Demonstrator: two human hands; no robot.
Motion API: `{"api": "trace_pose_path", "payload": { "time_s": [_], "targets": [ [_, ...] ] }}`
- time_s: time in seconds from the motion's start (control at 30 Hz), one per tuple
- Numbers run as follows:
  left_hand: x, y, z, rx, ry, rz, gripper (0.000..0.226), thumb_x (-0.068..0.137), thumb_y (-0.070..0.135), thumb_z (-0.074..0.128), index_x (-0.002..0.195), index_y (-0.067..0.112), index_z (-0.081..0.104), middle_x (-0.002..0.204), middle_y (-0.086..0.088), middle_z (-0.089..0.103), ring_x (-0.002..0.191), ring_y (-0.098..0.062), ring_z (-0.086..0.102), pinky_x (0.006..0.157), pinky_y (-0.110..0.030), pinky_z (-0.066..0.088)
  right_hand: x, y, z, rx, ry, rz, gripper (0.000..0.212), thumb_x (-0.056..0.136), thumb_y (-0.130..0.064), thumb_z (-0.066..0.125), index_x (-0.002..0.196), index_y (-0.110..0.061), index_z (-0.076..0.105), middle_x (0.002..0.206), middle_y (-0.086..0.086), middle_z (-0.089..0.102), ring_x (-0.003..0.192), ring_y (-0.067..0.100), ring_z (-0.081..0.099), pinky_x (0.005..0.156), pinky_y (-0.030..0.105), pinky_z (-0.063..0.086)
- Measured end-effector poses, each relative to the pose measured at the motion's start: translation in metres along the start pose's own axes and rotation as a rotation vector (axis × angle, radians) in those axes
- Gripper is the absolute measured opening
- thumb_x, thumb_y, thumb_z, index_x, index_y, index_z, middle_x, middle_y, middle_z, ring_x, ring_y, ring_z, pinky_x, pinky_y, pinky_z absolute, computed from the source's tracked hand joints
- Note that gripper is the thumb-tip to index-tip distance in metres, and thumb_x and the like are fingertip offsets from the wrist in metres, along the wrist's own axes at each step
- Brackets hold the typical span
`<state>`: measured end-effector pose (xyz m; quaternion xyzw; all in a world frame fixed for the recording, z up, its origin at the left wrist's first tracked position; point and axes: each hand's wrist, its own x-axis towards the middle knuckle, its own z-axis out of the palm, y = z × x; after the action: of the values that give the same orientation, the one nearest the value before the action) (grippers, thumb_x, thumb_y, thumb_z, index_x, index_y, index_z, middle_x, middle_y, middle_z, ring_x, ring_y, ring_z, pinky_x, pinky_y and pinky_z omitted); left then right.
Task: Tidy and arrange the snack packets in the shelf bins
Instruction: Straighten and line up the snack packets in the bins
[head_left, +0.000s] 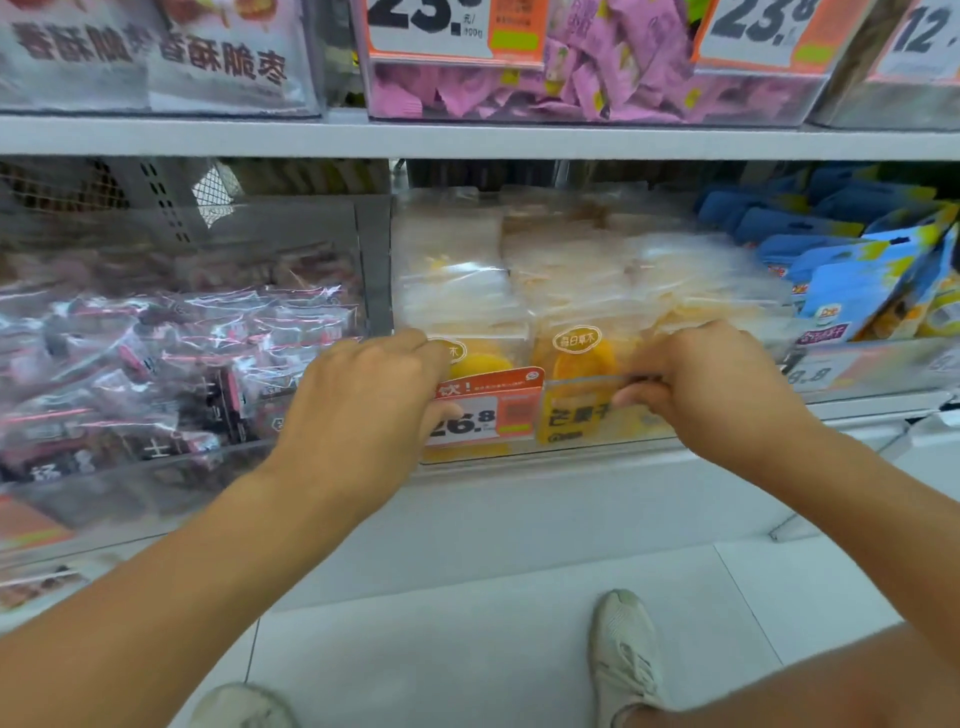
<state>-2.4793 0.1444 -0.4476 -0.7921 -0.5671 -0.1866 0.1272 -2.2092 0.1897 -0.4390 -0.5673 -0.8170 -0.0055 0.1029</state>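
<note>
Both hands are reaching into the middle clear bin (587, 441) on the lower shelf, where the dried mango packets (576, 358) are standing in rows behind the transparent front wall. The left hand (363, 410) is sitting at the bin's left front corner, its fingers curling over the rim among the front packets and its thumb lying against the orange price tag (485, 410) clipped to the front; whether it is actually gripping a packet or only the rim is not clear. The right hand (711, 384) is lying at the right part of the same rim, fingers bending tightly over the edge with the thumb underneath outside the wall, so it is grasping the bin's front edge, possibly together with a packet top; the blur is hiding the detail. Further back the packets are smeared by motion blur. To the left, a neighbouring bin is holding dark red packets (171, 364) heaped loosely, and to the right blue packets (852, 270) are leaning in rows. On the shelf above, pink wrapped sweets (587, 88) are filling a clear box behind large price cards. Below, on the pale floor, a light-coloured shoe (623, 654) is showing, with part of another shoe at the bottom edge.
</note>
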Motion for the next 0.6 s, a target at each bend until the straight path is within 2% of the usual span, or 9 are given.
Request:
{"api": "trace_pose_path", "payload": {
  "time_s": [0.1, 0.17, 0.3, 0.47, 0.53, 0.6],
  "targets": [
    [0.014, -0.008, -0.001, 0.008, 0.035, -0.082, 0.031, 0.088, 0.042, 0.07, 0.103, 0.016, 0.063, 0.096, -0.001, 0.059, 0.094, -0.026, 0.057, 0.068, -0.036, 0.038, 0.013, 0.003, -0.003, 0.06, 0.106, -0.041, 0.014, 0.083, -0.035, 0.076, 0.077, -0.022, 0.077, 0.065, 0.001, 0.065, 0.069, 0.025, 0.056, 0.067, 0.038, 0.047],
    [0.025, -0.015, 0.001, 0.011, 0.001, -0.107, 0.037, 0.089, 0.045, 0.068, 0.111, 0.016, 0.064, 0.102, -0.001, 0.059, 0.1, -0.024, 0.051, 0.076, -0.038, 0.041, 0.026, 0.005, -0.001, 0.048, 0.095, -0.068, 0.017, 0.084, -0.035, 0.076, 0.078, -0.02, 0.078, 0.066, 0.004, 0.066, 0.07, 0.026, 0.057, 0.07, 0.039, 0.048],
    [0.037, -0.011, 0.01, 0.116, -0.042, -0.11, 0.04, 0.085, 0.054, 0.068, 0.109, 0.022, 0.069, 0.102, 0.001, 0.066, 0.097, -0.023, 0.047, 0.079, -0.037, 0.029, 0.047, 0.02, 0.001, 0.024, 0.003, -0.074, 0.017, 0.085, -0.036, 0.075, 0.083, -0.02, 0.079, 0.071, 0.003, 0.068, 0.073, 0.024, 0.06, 0.072, 0.04, 0.05],
    [0.038, -0.004, 0.015, 0.213, -0.125, -0.159, 0.033, 0.081, 0.058, 0.071, 0.09, 0.027, 0.069, 0.084, 0.006, 0.064, 0.086, -0.018, 0.038, 0.073, -0.034, 0.012, 0.041, 0.025, 0.014, 0.058, -0.045, -0.091, 0.015, 0.085, -0.033, 0.075, 0.081, -0.018, 0.078, 0.069, 0.0, 0.07, 0.071, 0.018, 0.061, 0.069, 0.032, 0.043],
    [0.036, -0.001, 0.015, 0.219, -0.141, -0.16, 0.032, 0.082, 0.057, 0.072, 0.087, 0.026, 0.067, 0.083, 0.006, 0.063, 0.084, -0.018, 0.037, 0.072, -0.034, 0.011, 0.036, 0.024, 0.017, 0.053, -0.057, -0.04, 0.016, 0.085, -0.034, 0.075, 0.076, -0.02, 0.075, 0.067, -0.002, 0.069, 0.071, 0.018, 0.062, 0.067, 0.032, 0.043],
    [0.034, 0.0, 0.013, 0.193, -0.151, -0.137, 0.031, 0.083, 0.057, 0.071, 0.092, 0.027, 0.066, 0.088, 0.006, 0.064, 0.085, -0.017, 0.038, 0.076, -0.035, 0.018, 0.034, 0.017, 0.013, 0.041, -0.064, 0.026, 0.02, 0.085, -0.036, 0.075, 0.072, -0.022, 0.069, 0.067, -0.004, 0.065, 0.073, 0.021, 0.061, 0.067, 0.033, 0.046]
  ]
}}
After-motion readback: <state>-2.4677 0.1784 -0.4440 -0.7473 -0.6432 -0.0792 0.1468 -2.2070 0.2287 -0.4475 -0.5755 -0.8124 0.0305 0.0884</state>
